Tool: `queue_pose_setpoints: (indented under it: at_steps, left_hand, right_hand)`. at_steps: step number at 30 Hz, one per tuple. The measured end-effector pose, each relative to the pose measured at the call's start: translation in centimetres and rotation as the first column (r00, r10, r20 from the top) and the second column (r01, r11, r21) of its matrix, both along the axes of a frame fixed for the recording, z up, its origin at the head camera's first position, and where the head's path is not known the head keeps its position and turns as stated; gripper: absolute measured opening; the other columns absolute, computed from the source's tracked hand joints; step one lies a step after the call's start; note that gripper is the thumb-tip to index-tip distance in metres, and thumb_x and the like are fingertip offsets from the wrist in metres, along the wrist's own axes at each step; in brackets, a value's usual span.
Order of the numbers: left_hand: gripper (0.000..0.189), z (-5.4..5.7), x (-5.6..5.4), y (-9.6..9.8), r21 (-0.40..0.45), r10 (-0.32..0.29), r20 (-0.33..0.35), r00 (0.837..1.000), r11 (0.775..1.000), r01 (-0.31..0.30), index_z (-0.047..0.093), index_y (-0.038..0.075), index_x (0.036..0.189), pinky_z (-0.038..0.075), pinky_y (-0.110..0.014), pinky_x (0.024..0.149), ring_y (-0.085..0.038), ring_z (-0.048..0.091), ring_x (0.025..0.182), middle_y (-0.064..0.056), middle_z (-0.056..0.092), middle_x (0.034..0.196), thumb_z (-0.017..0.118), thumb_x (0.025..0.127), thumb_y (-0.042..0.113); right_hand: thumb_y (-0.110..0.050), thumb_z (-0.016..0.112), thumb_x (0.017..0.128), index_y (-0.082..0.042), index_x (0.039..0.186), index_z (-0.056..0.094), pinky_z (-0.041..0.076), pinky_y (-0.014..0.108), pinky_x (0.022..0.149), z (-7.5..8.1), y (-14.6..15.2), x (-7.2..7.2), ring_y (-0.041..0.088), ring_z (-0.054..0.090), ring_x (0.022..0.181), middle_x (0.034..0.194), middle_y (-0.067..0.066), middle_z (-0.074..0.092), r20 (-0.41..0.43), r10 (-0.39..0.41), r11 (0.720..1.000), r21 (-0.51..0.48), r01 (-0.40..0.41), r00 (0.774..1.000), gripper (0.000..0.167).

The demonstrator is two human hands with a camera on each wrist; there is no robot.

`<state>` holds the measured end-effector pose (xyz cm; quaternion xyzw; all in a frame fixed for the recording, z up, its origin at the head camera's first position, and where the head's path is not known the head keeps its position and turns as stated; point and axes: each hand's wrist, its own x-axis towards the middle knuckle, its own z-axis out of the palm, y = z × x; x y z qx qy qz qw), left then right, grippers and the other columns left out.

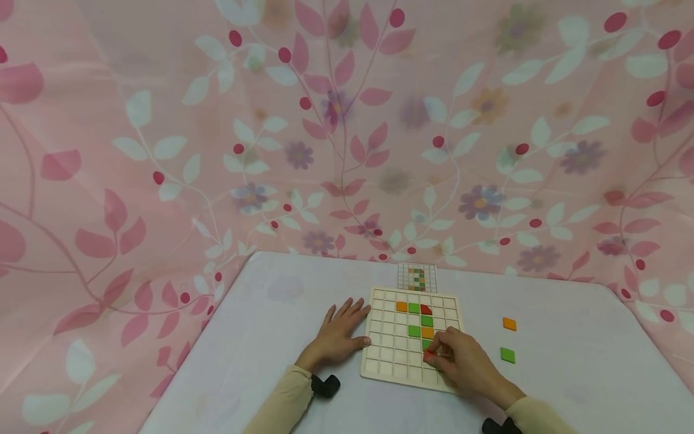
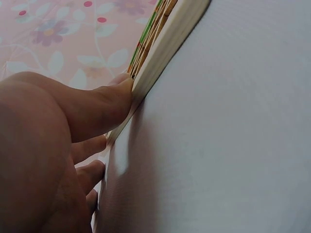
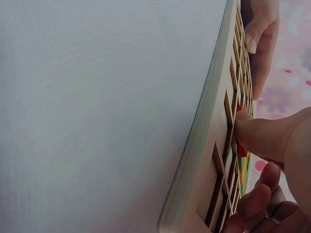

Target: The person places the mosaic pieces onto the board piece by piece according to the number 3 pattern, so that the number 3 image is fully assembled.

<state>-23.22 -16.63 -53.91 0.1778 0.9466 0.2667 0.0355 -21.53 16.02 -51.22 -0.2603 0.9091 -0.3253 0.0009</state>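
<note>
A square wooden grid board point(image 1: 384, 354) lies on the table, with orange, green and red tiles in some of its cells. My left hand point(image 1: 337, 333) rests beside the board with straight, spread fingers, and its thumb point(image 2: 114, 104) touches the side of the board. Over the lower middle cells, my right hand point(image 1: 467, 360) pinches a red tile point(image 1: 428, 357). The right wrist view has the thumb against this red tile point(image 3: 242, 149), low at the grid; whether the tile is fully seated cannot be told. Right-hand fingers partly cover the neighbouring green tile point(image 1: 426, 344).
An orange tile point(image 1: 509, 324) and a green tile point(image 1: 507, 355) lie loose on the white table point(image 1: 585, 361) to the board's right. Behind the board lies a printed grid card point(image 1: 403, 278) with coloured squares. A pink floral curtain point(image 1: 347, 150) hangs past the table's far edge.
</note>
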Motion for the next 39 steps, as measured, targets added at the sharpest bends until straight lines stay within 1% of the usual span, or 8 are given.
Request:
queue_pose_setpoints:
  at_steps: [5,8,14,18,22,30,39]
  left_hand:
    - [0.075,0.01,0.07,0.04,-0.006,0.001,0.004,1.000,1.000,-0.001,0.041,0.014,0.165,0.007,-0.068,0.130,-0.035,0.018,0.165,-0.008,0.031,0.175,0.069,0.100,0.041]
    - [0.075,-0.12,0.08,0.05,-0.002,0.001,0.003,1.000,1.000,-0.001,0.041,0.014,0.165,0.007,-0.067,0.130,-0.035,0.018,0.165,-0.008,0.030,0.175,0.069,0.100,0.040]
    - [0.075,-0.28,0.18,0.04,-0.001,-0.001,0.002,1.000,1.000,0.001,0.041,0.013,0.164,0.008,-0.068,0.129,-0.036,0.019,0.165,-0.009,0.031,0.175,0.070,0.100,0.039]
    - [0.075,-0.21,0.18,0.04,0.005,0.001,0.003,1.000,1.000,-0.001,0.041,0.013,0.164,0.007,-0.068,0.129,-0.035,0.018,0.165,-0.009,0.031,0.175,0.069,0.100,0.038]
    - [0.074,-0.14,0.12,0.02,0.007,-0.003,-0.005,1.000,1.000,0.003,0.041,0.013,0.164,0.008,-0.068,0.129,-0.036,0.019,0.165,-0.009,0.031,0.175,0.069,0.100,0.038]
    - [0.074,-0.23,0.14,-0.08,0.018,-0.010,-0.005,1.000,1.000,0.010,0.041,0.013,0.164,0.007,-0.068,0.129,-0.036,0.018,0.165,-0.009,0.031,0.175,0.069,0.100,0.039]
    - [0.074,-0.02,0.26,-0.10,0.017,-0.022,-0.024,0.999,1.000,0.023,0.042,0.011,0.164,0.009,-0.071,0.128,-0.039,0.021,0.164,-0.012,0.032,0.174,0.068,0.100,0.040]
  right_hand:
    - [-0.023,0.086,0.090,-0.023,0.090,0.076,0.040,0.020,0.061,-0.25,0.12,-0.06,0.001,0.046,0.071,0.081,-0.011,0.057,0.058,0.019,0.999,-0.035,-0.017,0.998,0.010]
    - [-0.023,0.086,0.090,-0.023,0.090,0.078,0.041,0.020,0.061,-0.36,0.19,-0.12,0.001,0.047,0.071,0.082,-0.012,0.060,0.079,0.023,0.999,-0.038,-0.020,0.997,0.008]
    - [-0.025,0.088,0.088,-0.024,0.088,0.082,0.039,0.019,0.058,-0.31,0.48,-0.14,0.000,0.046,0.067,0.077,-0.012,0.059,0.082,0.044,0.998,-0.042,-0.040,0.996,0.006]
    - [-0.025,0.089,0.087,-0.024,0.089,0.084,0.040,0.019,0.057,-0.34,0.59,-0.16,-0.001,0.047,0.067,0.077,-0.013,0.060,0.078,0.050,0.997,-0.054,-0.046,0.996,0.005]
    - [-0.026,0.089,0.086,-0.023,0.089,0.085,0.041,0.019,0.058,-0.46,0.62,-0.10,-0.002,0.048,0.067,0.078,-0.013,0.062,0.073,0.031,0.997,-0.069,-0.026,0.997,0.006]
    - [-0.025,0.091,0.084,-0.022,0.089,0.086,0.041,0.019,0.058,-0.62,0.54,-0.16,0.000,0.049,0.067,0.078,-0.012,0.065,0.110,-0.001,0.996,-0.090,0.011,0.994,0.007]
    - [-0.023,0.091,0.083,-0.021,0.091,0.088,0.041,0.019,0.056,-0.76,0.50,-0.07,-0.001,0.049,0.065,0.078,-0.013,0.066,0.076,-0.008,0.993,-0.116,0.017,0.997,0.009]
